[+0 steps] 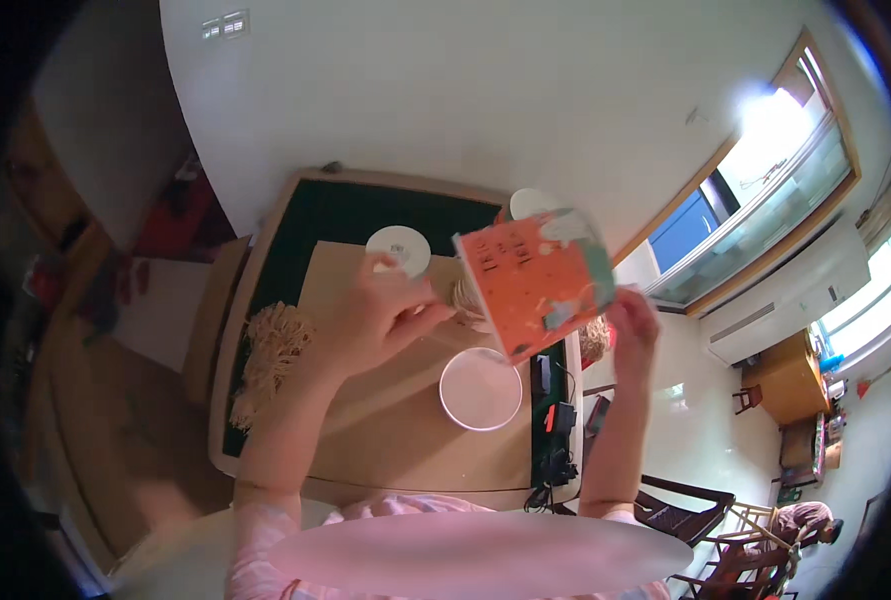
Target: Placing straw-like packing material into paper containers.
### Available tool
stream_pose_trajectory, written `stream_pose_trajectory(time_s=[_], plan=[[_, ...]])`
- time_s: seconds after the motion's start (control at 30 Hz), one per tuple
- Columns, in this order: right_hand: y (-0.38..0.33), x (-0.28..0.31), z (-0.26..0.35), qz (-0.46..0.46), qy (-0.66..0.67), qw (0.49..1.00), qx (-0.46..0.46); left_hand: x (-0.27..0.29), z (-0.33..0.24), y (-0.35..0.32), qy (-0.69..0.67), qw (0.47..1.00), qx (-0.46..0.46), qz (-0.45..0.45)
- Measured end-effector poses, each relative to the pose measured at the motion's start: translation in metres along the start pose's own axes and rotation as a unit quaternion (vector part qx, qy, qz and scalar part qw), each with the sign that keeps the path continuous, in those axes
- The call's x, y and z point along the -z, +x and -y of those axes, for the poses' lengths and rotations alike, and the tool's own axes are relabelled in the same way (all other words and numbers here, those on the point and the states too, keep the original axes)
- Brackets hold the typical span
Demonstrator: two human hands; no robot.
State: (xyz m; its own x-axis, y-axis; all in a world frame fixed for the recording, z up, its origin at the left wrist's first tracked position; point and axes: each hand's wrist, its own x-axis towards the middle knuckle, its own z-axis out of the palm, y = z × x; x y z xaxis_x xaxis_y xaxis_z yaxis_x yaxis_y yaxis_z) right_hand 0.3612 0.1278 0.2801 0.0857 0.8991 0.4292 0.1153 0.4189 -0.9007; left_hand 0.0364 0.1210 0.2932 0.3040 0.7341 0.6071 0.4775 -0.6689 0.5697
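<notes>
- Packet [540, 290], orange with a green end, is being held up in the air over the right part of the table [270, 215].
- By its look, it is being judged light, thin and fairly stiff, not fragile; its smooth face may be slippery, so a hold at an edge or corner is being advised.
- Its right edge is being pinched between the fingertips of the right hand [633, 320], with the forearm being raised steeply.
- The left hand [380, 310] is being held above the brown board [385, 440], fingers loosely bent, thumb apart; nothing is being seen grasped there.
- Around them, a white disc [413, 245], a pale coil [468, 308], a white bowl [480, 390] and a cord bundle [273, 350] are being seen.
</notes>
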Motion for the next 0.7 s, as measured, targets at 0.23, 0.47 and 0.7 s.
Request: stream_pose_trajectory(time_s=[0.23, 0.47, 0.7], plan=[[0.076, 0.028, 0.036, 0.002, -0.14, 0.98, 0.139, -0.058, 0.073, 0.071, 0.29, 0.949, -0.12, 0.026], [0.115, 0.002, 0.027, 0.016, -0.294, 0.941, 0.169, -0.104, 0.123, 0.109, 0.283, 0.953, -0.069, 0.082], [0.128, -0.029, 0.019, 0.029, -0.373, 0.911, 0.175, -0.151, 0.17, 0.12, 0.075, 0.988, 0.075, 0.116]])
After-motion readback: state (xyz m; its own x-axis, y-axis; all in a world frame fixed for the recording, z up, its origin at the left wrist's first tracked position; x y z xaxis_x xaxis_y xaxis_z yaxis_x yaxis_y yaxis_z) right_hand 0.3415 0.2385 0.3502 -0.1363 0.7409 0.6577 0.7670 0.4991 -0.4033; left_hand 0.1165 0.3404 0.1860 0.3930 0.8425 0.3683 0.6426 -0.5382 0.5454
